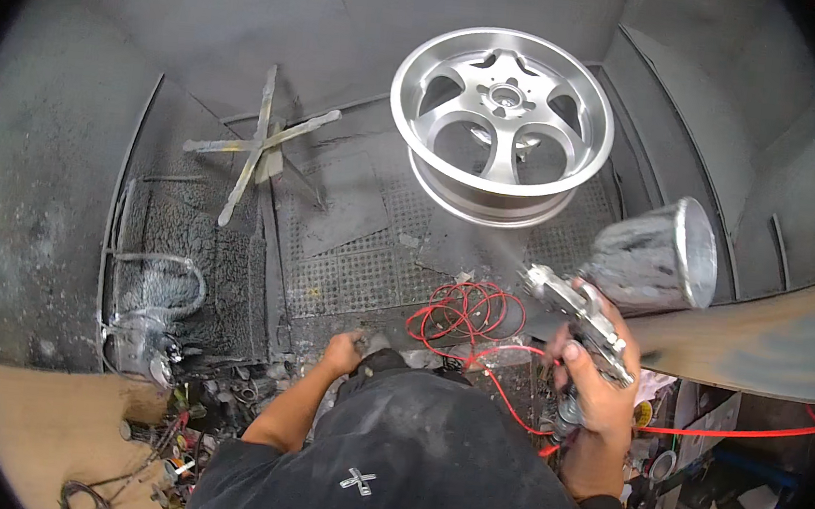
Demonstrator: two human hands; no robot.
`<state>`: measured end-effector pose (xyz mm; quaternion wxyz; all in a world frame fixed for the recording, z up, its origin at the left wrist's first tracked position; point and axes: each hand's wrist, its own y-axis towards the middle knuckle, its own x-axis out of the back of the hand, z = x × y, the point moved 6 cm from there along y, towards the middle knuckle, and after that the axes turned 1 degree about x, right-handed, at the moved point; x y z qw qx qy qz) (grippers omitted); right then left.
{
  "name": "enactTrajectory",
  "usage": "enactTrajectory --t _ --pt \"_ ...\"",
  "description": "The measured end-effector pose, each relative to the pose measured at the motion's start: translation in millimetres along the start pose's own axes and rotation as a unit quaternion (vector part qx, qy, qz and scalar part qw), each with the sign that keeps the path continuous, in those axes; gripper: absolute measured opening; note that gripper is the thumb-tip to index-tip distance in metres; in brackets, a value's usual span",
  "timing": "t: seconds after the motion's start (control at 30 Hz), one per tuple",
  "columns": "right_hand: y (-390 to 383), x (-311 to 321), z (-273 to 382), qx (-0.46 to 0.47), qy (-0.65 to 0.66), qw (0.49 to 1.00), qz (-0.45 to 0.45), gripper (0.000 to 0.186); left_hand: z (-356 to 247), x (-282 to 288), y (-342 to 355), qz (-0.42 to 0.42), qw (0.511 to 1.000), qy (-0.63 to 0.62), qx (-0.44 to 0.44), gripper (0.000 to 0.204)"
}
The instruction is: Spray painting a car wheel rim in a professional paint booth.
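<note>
My right hand (605,383) is wrapped round the handle of a metal spray gun (577,313). The gun carries a large paint-smeared cup (635,260), tilted to the right. From its nozzle a faint mist drifts up and left, toward a silver car wheel rim (501,156). That rim is face up, tilted toward me, a short way beyond the nozzle and apart from it. Low in front of my body, my left hand (342,354) is closed beside a small greyish thing; what its fingers hold, if anything, is hidden.
A paint-crusted cross-shaped stand (260,149) rises at the left. A red air hose (470,318) lies coiled on the perforated floor (347,283) and runs off right. Grey walls (226,6) surround the wheel. A coated metal device (143,338) and clutter lie at the lower left.
</note>
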<state>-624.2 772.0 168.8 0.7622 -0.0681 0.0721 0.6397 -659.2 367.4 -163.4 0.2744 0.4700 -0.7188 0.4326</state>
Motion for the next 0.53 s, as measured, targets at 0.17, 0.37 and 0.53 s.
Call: enactTrajectory --t 0.17,0.37,0.53 --pt "26 -51 -45 -0.019 -0.005 0.99 0.143 0.055 56 7 -84 -0.03 0.996 0.005 0.083 0.034" --pt "2 -91 -187 -0.059 -0.146 0.955 0.251 0.054 169 -60 -216 0.043 0.948 -0.108 0.295 0.042" --pt "-73 -147 -251 -0.097 -0.272 0.883 0.371 0.054 310 -196 -346 0.048 0.945 -0.12 0.3 0.097"
